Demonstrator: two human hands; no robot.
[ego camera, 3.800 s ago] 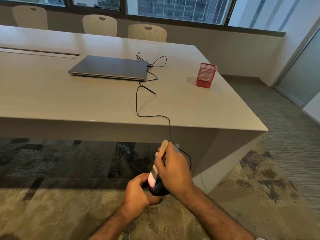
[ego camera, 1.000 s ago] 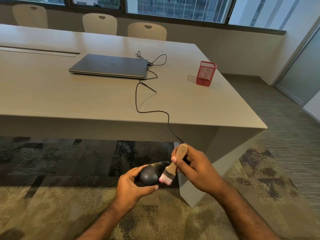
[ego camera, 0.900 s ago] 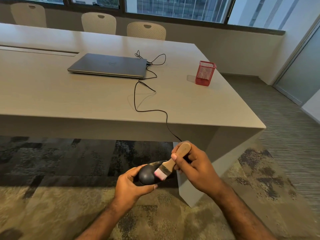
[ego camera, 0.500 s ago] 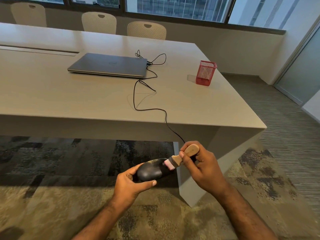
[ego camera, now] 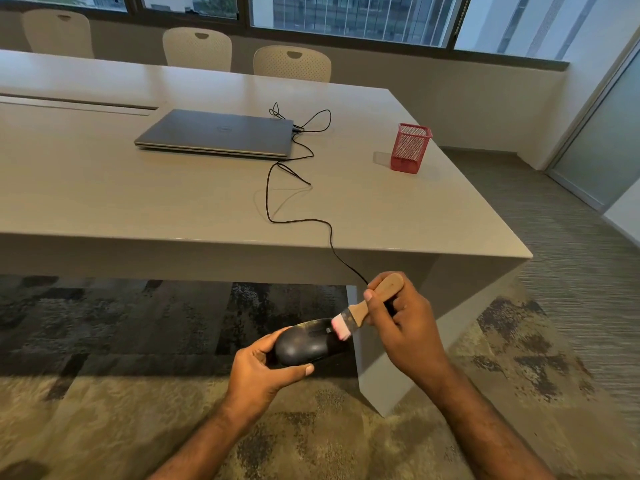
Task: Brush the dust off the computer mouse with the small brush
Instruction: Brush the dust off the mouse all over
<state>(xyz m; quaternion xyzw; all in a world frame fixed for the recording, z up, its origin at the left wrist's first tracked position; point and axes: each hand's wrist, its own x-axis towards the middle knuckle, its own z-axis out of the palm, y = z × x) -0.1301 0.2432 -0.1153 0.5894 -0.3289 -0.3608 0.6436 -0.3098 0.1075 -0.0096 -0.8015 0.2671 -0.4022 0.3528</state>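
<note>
A black wired computer mouse [ego camera: 304, 342] is held in the air below the table's front edge, top side up, by my left hand [ego camera: 263, 370], which grips its rear end. My right hand [ego camera: 403, 322] is closed around the wooden handle of a small brush [ego camera: 367, 306]. The brush's pink bristles rest on the front of the mouse beside the scroll wheel. The mouse's black cable [ego camera: 298, 220] climbs over the table edge and runs across the top to the laptop.
A long grey table [ego camera: 138, 202] carries a closed grey laptop [ego camera: 218, 133] and a red mesh pen holder [ego camera: 410, 147] near its right side. Three pale chairs [ego camera: 292, 64] stand behind it. Patterned carpet [ego camera: 104, 410] lies underneath; a table leg panel [ego camera: 408, 382] is right behind my hands.
The mouse was turned from end-on to lying flat, top up. The brush has swept from the mouse's rear over its top to the front by the wheel, my right hand shifting right.
</note>
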